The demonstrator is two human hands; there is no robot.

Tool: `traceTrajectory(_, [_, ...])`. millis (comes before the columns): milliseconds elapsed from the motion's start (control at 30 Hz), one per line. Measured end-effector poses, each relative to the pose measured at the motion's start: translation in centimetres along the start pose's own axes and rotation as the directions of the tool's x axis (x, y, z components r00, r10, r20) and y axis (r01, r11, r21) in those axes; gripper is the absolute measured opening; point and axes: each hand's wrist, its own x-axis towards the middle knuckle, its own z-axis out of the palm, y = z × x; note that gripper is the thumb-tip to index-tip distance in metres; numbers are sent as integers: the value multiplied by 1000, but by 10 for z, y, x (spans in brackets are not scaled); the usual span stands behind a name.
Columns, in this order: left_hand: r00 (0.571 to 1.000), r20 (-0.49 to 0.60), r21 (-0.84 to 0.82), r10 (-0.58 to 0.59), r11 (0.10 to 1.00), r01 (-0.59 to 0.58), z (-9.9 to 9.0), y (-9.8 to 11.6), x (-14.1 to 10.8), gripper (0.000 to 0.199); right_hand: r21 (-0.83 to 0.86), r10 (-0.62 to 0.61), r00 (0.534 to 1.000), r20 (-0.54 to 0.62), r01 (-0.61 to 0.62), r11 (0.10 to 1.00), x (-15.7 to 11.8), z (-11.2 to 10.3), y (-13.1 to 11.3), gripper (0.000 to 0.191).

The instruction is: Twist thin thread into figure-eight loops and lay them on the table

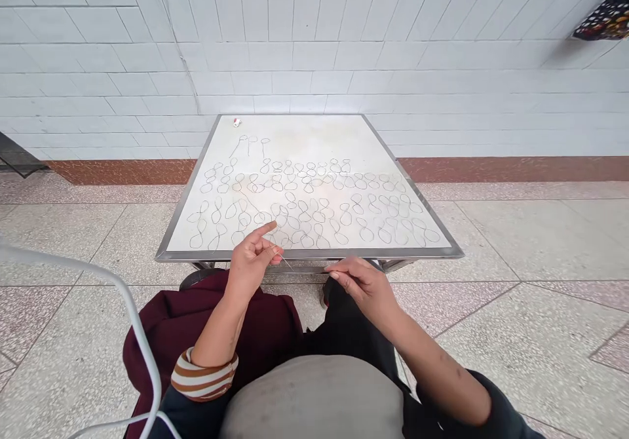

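Note:
My left hand (254,253) is at the near edge of the table, thumb and fingers pinched on a thin wire (287,263), with the index finger pointing out over the tabletop. To its right, just off the same edge, my right hand (358,280) has its thumb and index fingertips pressed together; whatever they hold is too small to name. Many thin dark wire loops (341,230), mostly figure-eight shaped, lie in rows on the white table (314,139). Three single loops with straight tails (252,140) lie farther back on the left.
A small red and white item (236,122) sits at the table's far left corner. Behind stands a white tiled wall (314,59). A pale tube (140,334) curves through the lower left. Maroon cloth (167,334) covers my left leg. A patterned dark item (607,16) hangs at the upper right.

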Motion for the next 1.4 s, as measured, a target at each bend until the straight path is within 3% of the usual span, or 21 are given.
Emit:
traceTrajectory(100, [999, 46, 47, 7, 999, -9, 6, 8, -7, 51, 178, 23, 994, 109, -42, 983, 27, 21, -2, 17])
traceTrajectory(167, [998, 58, 55, 13, 998, -17, 8, 12, -10, 48, 339, 134, 965, 226, -207, 918, 34, 37, -4, 20])
traceTrajectory(267, [995, 99, 59, 11, 998, -17, 8, 15, -12, 48, 557, 281, 852, 442, -507, 658, 31, 54, -8, 26])
traceTrajectory(333, [993, 114, 41, 5, 999, -10, 8, 14, -12, 49, 631, 293, 787, 544, -613, 476, 28, 58, -11, 27])
traceTrajectory(400, [995, 104, -1, 0, 1000, 0, 9, 12, -12, 49, 663, 290, 753, 590, -657, 358, 26, 60, -15, 27])
traceTrajectory(500, [997, 81, -38, 15, 999, -12, 10, 6, -12, 48, 695, 307, 750, 586, -660, 287, 24, 62, -18, 26])
traceTrajectory(700, [997, 49, 8, 56, 998, -57, 9, -5, -14, 46, 696, 362, 773, 522, -631, 342, 17, 70, -23, 28])
traceTrajectory(1000, [999, -18, 3, 30, 1000, -30, 9, -12, -11, 43, 534, 345, 835, 429, -543, 648, 6, 71, -24, 26])
traceTrajectory(1400, [999, -31, -31, 16, 999, -17, 5, -17, -8, 41, 467, 315, 903, 293, -423, 776, -15, 88, -20, 14])
